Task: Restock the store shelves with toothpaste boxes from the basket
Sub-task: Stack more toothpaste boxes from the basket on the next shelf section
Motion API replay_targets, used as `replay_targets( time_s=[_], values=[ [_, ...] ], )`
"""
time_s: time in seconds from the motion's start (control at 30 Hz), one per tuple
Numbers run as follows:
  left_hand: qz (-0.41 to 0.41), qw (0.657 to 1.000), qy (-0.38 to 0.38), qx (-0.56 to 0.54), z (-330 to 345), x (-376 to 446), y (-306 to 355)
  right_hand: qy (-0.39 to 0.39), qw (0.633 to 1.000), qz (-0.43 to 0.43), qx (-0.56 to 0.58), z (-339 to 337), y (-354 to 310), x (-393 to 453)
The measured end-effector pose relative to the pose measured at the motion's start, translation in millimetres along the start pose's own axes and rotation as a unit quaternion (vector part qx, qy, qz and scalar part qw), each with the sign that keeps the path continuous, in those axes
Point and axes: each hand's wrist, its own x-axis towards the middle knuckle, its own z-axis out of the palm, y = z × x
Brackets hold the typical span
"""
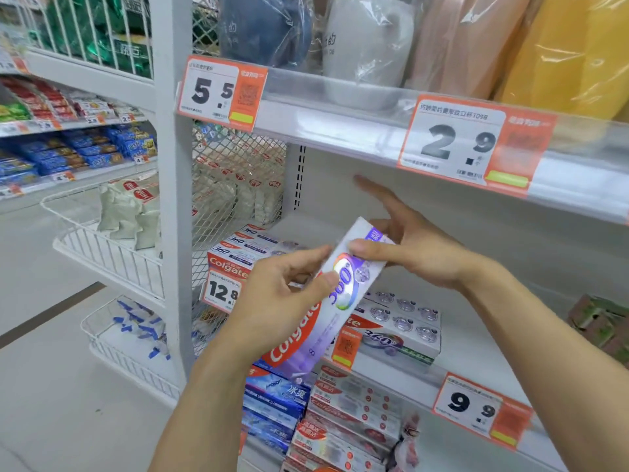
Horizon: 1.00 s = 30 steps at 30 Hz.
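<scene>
One long, glossy cardboard toothpaste box (335, 294), white shading to purple with a red Colgate band and a "360" mark, is held tilted in front of the shelves, its far end higher and pointing toward the middle shelf (476, 311). Two bare hands hold it. The left hand (272, 301) wraps the lower half from the left, thumb pressed on the printed face and fingers curled behind. The right hand (408, 247) pinches the upper end, thumb on top and most fingers under it, while its index finger points straight out toward the shelf's white back wall.

On the middle shelf, behind the left hand, lies a flat stack of similar boxes (245, 248); three "360" top edges show. To the right of the held box sits a second stack (401, 327) with round clear windows in rows; the count is unclear. On the lower shelf stand blue boxes (275, 407) and red-and-silver boxes (354, 407), stacked several high and partly blurred.

Four orange-edged price tags are readable: 5.5 (221, 93) and 2.9 (473, 144) on the top shelf rail, 12.8 (223, 289) and 9.9 (480, 408) on the rails below. The top shelf carries plastic-wrapped cups, one blue (262, 28) and one white (367, 39). White wire baskets (112, 247) hang on the left of the metal upright.
</scene>
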Motion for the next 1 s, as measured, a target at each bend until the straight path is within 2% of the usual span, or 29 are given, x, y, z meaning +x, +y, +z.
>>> replay_targets(
  time_s=[0.03,0.1,0.17,0.23,0.3,0.37,0.43,0.5,0.63,0.7,0.87,1.0],
  values=[
    [0.004,1.000,-0.010,0.018,-0.2,-2.0,1.9,-0.030,0.999,0.005,-0.021,-2.5,1.2,-0.7],
    [0.005,0.998,0.024,0.055,-0.3,-3.1,5.2,-0.015,1.000,0.003,-0.022,-3.7,7.1,-1.4],
    [0.000,0.985,0.140,0.098,-3.2,-1.0,3.3,0.055,0.998,-0.003,0.022,-5.4,16.2,-1.7],
    [0.029,0.956,0.283,0.064,-9.9,4.2,-3.8,0.142,0.986,-0.002,0.082,-11.3,28.0,-2.0],
    [0.051,0.934,0.353,0.027,-13.1,8.6,-16.1,0.229,0.958,0.009,0.173,-16.8,40.9,2.7],
    [0.040,0.941,0.324,0.093,-8.3,12.7,-33.4,0.279,0.923,0.032,0.264,-16.8,52.0,16.6],
    [0.022,0.946,0.244,0.212,2.0,16.2,-55.8,0.302,0.903,0.064,0.300,-10.0,60.7,39.0],
    [0.000,0.937,0.180,0.301,10.7,17.5,-73.9,0.323,0.903,0.093,0.267,-0.2,69.8,64.4],
    [-0.028,0.929,0.146,0.338,13.8,20.8,-79.7,0.336,0.919,0.107,0.180,15.4,90.0,103.5],
    [-0.037,0.927,0.132,0.349,13.5,20.3,-76.1,0.305,0.935,0.121,0.132,17.1,99.4,113.0],
    [-0.066,0.917,0.090,0.383,9.4,18.3,-69.7,0.145,0.963,0.211,0.085,14.4,109.3,109.8],
    [-0.073,0.917,0.082,0.383,11.5,17.8,-67.4,0.094,0.971,0.212,0.066,12.2,109.5,107.9]
  ],
)
